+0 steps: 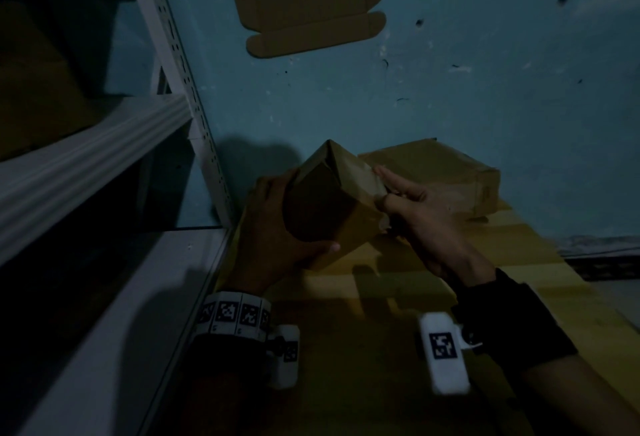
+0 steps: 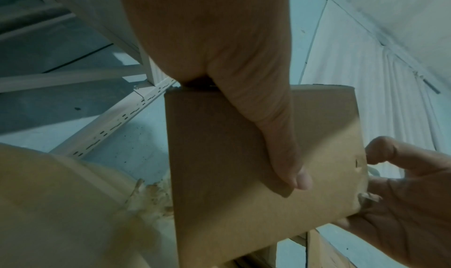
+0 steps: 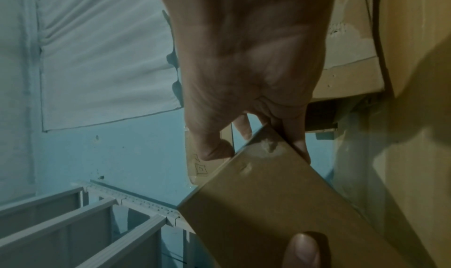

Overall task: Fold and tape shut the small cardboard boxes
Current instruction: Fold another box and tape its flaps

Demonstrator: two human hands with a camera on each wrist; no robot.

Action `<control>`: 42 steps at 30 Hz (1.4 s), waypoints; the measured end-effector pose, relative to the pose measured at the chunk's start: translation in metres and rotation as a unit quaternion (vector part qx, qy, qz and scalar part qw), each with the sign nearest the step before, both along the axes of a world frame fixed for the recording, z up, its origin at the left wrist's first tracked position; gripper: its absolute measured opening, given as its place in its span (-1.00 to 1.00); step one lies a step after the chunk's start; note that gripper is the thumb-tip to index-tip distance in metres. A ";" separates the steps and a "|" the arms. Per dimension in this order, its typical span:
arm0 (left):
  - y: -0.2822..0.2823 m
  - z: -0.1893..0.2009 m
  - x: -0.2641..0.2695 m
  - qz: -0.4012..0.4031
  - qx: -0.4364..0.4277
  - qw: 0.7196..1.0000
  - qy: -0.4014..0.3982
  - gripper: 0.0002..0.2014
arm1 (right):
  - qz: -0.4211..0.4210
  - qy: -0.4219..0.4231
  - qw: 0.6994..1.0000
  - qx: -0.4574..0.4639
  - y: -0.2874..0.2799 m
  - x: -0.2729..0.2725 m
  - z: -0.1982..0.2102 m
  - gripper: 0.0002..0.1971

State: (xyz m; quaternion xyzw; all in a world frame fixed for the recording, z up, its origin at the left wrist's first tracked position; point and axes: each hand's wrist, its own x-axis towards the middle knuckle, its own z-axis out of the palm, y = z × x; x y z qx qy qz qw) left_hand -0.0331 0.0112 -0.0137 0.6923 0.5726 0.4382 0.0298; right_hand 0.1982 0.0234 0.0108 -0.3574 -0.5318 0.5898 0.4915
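A small brown cardboard box (image 1: 325, 213) is held tilted above the worktop. My left hand (image 1: 273, 227) grips its left end, thumb (image 2: 280, 137) across the near face and fingers hidden behind. My right hand (image 1: 405, 207) pinches the box's right end, with the thumb on the upper face and fingers on the far side of the edge. In the right wrist view the thumb (image 3: 212, 146) presses beside a strip of clear tape (image 3: 197, 168) on the box (image 3: 280, 214). The scene is dim.
A second, larger cardboard box (image 1: 446, 175) lies at the back right against the blue wall. A flat cardboard blank (image 1: 304, 2) hangs on the wall above. A white metal shelf rack (image 1: 104, 165) stands close at the left. The worktop (image 1: 398, 297) is covered in cardboard.
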 end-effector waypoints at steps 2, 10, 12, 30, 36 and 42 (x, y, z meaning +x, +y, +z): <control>0.000 0.000 0.001 0.005 -0.001 1.000 0.001 0.25 | -0.008 -0.005 1.000 0.001 0.000 0.000 0.000 -0.37; 0.000 0.004 0.004 0.001 0.002 1.000 0.005 0.24 | -0.032 -0.054 0.998 0.026 -0.003 -0.003 -0.002 -0.46; 0.000 0.004 0.004 0.000 0.009 1.000 0.008 0.24 | -0.027 -0.068 0.997 0.039 -0.005 -0.005 0.000 -0.49; 0.001 0.001 -0.002 -0.016 0.008 1.000 -0.013 0.23 | -0.026 -0.166 0.974 0.155 0.002 0.005 -0.008 -0.52; 0.004 0.001 -0.002 -0.006 0.006 1.000 -0.015 0.21 | -0.006 -0.196 0.965 0.176 0.002 0.009 -0.006 -0.49; 0.013 0.000 -0.008 -0.042 -0.025 0.997 -0.067 0.05 | -0.001 -0.129 0.980 0.153 -0.001 0.008 -0.004 -0.53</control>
